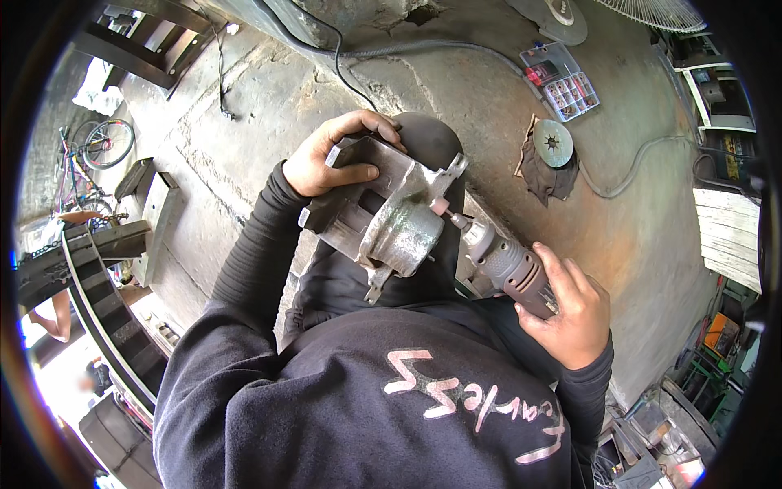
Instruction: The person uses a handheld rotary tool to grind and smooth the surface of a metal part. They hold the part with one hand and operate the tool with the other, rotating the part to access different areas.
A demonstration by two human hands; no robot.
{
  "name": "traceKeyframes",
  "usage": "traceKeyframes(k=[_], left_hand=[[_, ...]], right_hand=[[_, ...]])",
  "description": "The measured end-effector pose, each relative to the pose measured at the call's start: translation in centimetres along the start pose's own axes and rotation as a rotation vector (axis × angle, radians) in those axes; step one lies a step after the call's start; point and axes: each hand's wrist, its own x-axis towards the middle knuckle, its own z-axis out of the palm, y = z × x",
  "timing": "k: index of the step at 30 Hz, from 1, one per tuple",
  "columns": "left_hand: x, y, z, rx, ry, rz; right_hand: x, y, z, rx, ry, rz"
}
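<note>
My left hand grips the upper left side of a grey cast-metal housing, its thumb lying across the flat bracket part. The housing rests over my lap and knee, its rounded, shiny drum side turned to the right. In my right hand is a dark grey rotary tool, fingers wrapped round its body. A small pinkish grinding bit at the tool's tip is at the housing's upper right edge; it looks to be touching the metal.
A clear compartment box with small bits lies open on the concrete floor. Near it a round metal disc sits on a dark cloth. A grey hose crosses the floor. A bicycle and metal frames stand at left; shelves at right.
</note>
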Motion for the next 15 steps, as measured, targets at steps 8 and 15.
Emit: traceKeyframes(k=[8, 15], left_hand=[[0.09, 0.54, 0.16, 0.058, -0.010, -0.022], [0.22, 0.11, 0.15, 0.018, -0.013, -0.009]], right_hand=[[0.94, -0.12, -0.33, -0.138, 0.054, -0.038], [0.59, -0.15, -0.76, -0.129, 0.036, -0.027]])
